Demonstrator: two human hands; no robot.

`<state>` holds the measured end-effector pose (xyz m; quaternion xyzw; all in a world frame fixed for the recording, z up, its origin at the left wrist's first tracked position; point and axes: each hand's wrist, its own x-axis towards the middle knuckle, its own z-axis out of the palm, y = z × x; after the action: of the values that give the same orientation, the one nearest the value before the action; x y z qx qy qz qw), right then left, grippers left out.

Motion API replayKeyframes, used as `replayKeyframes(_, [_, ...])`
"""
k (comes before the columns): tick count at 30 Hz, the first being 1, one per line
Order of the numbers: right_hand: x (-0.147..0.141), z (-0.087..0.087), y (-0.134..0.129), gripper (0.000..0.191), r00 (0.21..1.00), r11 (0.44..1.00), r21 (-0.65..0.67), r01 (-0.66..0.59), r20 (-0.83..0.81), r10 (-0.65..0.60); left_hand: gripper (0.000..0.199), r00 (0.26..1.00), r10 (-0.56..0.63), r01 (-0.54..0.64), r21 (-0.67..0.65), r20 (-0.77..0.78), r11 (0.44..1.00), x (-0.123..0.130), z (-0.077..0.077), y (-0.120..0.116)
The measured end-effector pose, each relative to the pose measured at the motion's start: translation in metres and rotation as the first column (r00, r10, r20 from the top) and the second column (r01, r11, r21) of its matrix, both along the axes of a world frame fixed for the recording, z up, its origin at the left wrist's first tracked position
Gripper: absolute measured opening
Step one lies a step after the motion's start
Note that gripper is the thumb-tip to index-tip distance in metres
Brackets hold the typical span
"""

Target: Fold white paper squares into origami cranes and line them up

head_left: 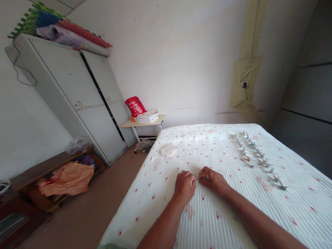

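Low over the white, red-dotted bed cover [192, 211], my left hand [185, 185] and my right hand [210, 178] face each other, nearly touching. Both have curled, pinched fingers. A tiny pale bit shows between the fingertips, too small to name. Beyond my left hand lie a small stack of pale paper sheets [168, 150] and a single printed sheet [157, 160]. Over to the right, several small folded pieces [261, 160], like paper cranes, stand in rough rows on the cover.
A small wheeled table [127, 123] past the bed's far left corner carries a red bag [135, 105] and a white box [148, 118]. On the left are a grey cabinet [64, 79] and a low wooden bench [46, 167] with an orange cloth or bag [67, 178].
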<state>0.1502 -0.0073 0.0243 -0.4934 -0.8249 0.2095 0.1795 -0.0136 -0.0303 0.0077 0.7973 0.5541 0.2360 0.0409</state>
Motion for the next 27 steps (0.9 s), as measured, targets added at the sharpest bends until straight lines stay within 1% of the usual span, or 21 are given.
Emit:
replayKeyframes(2, [-0.003, 0.000, 0.001, 0.016, 0.999, 0.999, -0.003, 0.034, 0.014, -0.034, 0.013, 1.000, 0.016, -0.016, -0.003, -0.007, 1.000, 0.001, 0.000, 0.000])
replayKeyframes(8, [-0.013, -0.002, 0.002, 0.014, 0.979, 0.982, -0.013, 0.190, 0.079, -0.189, 0.011, 0.999, 0.037, -0.037, 0.025, 0.007, 0.999, 0.001, -0.001, -0.001])
replayKeyframes(12, [-0.015, -0.003, 0.003, 0.011, 0.961, 0.969, -0.009, 0.247, 0.128, -0.244, 0.009, 0.998, 0.044, -0.044, 0.008, 0.047, 0.999, 0.000, -0.002, 0.000])
replayKeyframes(17, [-0.014, -0.002, 0.004, 0.010, 0.961, 0.978, -0.004, 0.207, 0.186, -0.203, 0.011, 0.993, 0.035, -0.035, -0.002, 0.109, 0.999, -0.002, -0.003, 0.001])
replayKeyframes(21, [-0.012, 0.000, 0.003, 0.010, 0.970, 0.988, -0.010, 0.156, 0.188, -0.151, 0.013, 0.992, 0.032, -0.031, -0.014, 0.122, 0.999, -0.001, -0.003, 0.000])
replayKeyframes(24, [-0.014, 0.001, 0.001, 0.012, 0.967, 0.988, 0.011, 0.155, 0.203, -0.154, 0.014, 0.991, 0.043, -0.042, -0.010, 0.126, 0.999, -0.001, -0.002, -0.001])
replayKeyframes(27, [-0.017, 0.003, -0.001, 0.016, 0.954, 0.987, 0.048, 0.153, 0.255, -0.160, 0.016, 0.988, 0.033, -0.034, 0.003, 0.152, 0.999, -0.003, -0.004, 0.000])
